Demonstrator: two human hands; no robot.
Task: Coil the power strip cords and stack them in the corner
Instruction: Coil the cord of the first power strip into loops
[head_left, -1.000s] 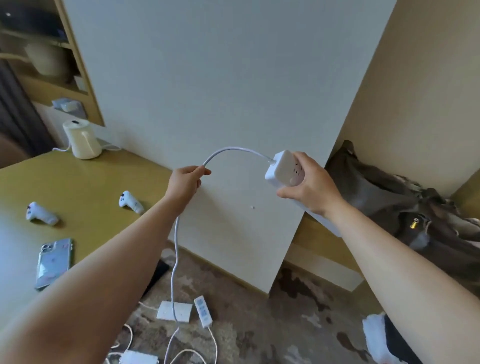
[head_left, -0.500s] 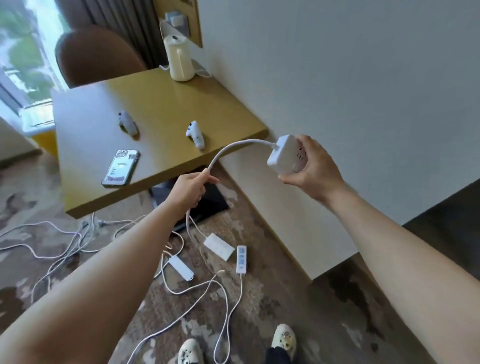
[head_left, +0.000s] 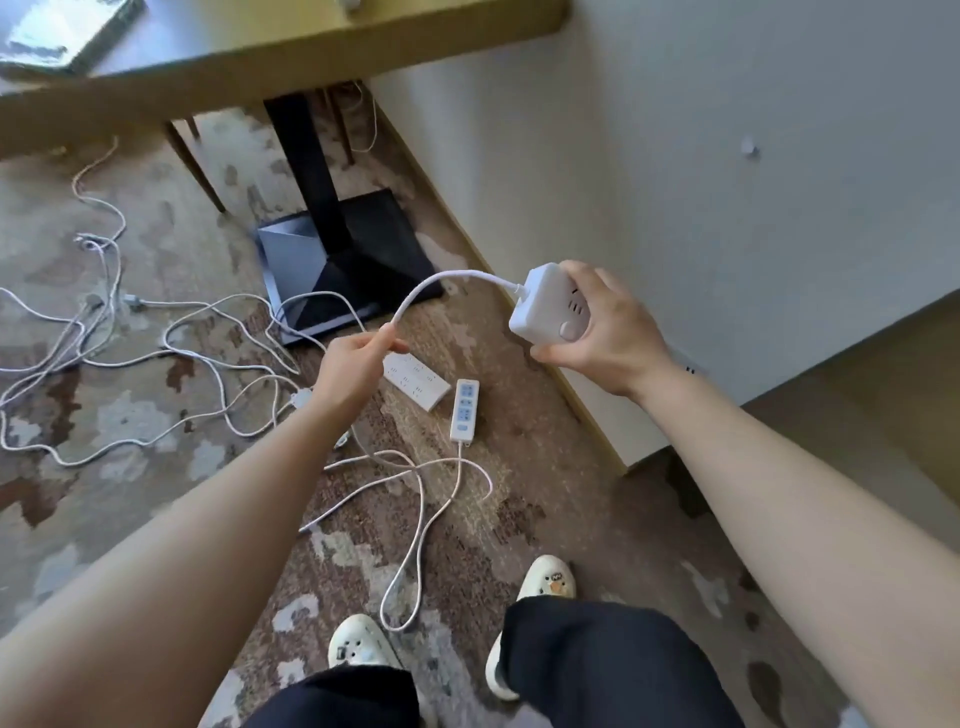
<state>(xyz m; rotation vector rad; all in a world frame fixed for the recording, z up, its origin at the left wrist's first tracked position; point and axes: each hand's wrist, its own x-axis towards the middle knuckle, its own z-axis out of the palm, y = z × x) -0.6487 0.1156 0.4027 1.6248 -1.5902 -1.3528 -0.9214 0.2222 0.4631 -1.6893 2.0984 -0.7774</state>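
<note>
White glossy cube power strip (head_left: 549, 305) gripped in right hand (head_left: 605, 336), left hand (head_left: 353, 364) pinching its smooth round cord (head_left: 441, 286); no readable labels

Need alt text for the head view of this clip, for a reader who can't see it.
Seen from above, a person's right hand grips a white square power strip while the left hand pinches its cord, which arcs between the two hands. On the patterned carpet below lie two more power strips and tangled white cords, beside a table's black base.
</note>
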